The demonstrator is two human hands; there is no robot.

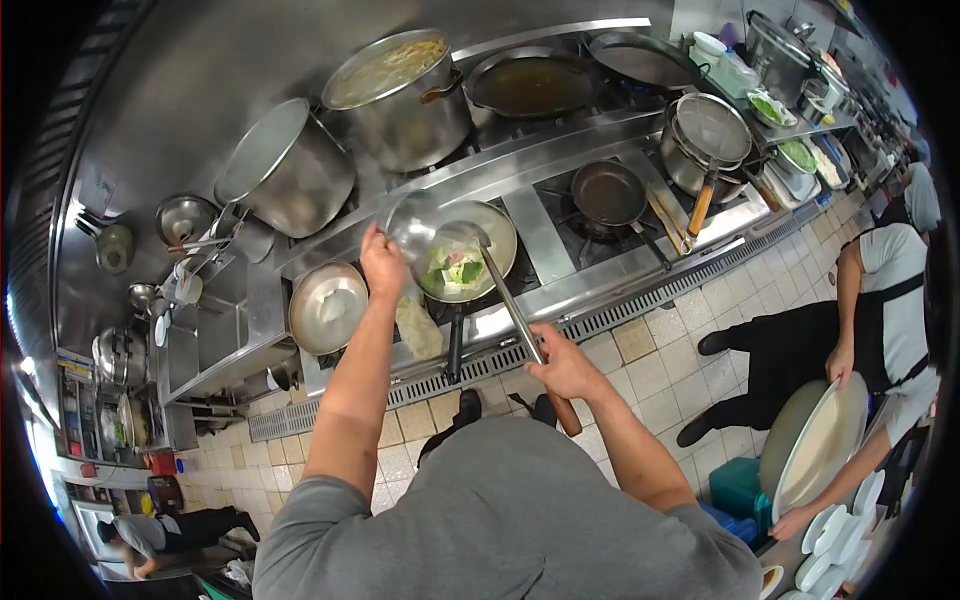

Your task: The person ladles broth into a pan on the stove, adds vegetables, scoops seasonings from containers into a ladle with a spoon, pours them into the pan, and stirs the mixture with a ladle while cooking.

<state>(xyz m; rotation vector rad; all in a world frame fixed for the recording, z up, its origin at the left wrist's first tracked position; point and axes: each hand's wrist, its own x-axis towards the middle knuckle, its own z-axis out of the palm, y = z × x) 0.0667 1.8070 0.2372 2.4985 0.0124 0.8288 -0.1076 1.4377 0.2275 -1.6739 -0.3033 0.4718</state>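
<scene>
My left hand grips the edge of a shiny metal bowl, which is tilted over a frying pan on the stove. Green and pale chopped vegetables lie in the pan. In my right hand is the long shaft of a ladle with a wooden end; its head reaches into the pan by the vegetables. The pan's black handle points toward me, with neither hand on it. A crumpled pale cloth lies left of that handle.
Large stockpots stand along the back. A shallow metal pan is at left; a small dark skillet and tongs are at right. Behind me on the right, a person holds a big round vessel.
</scene>
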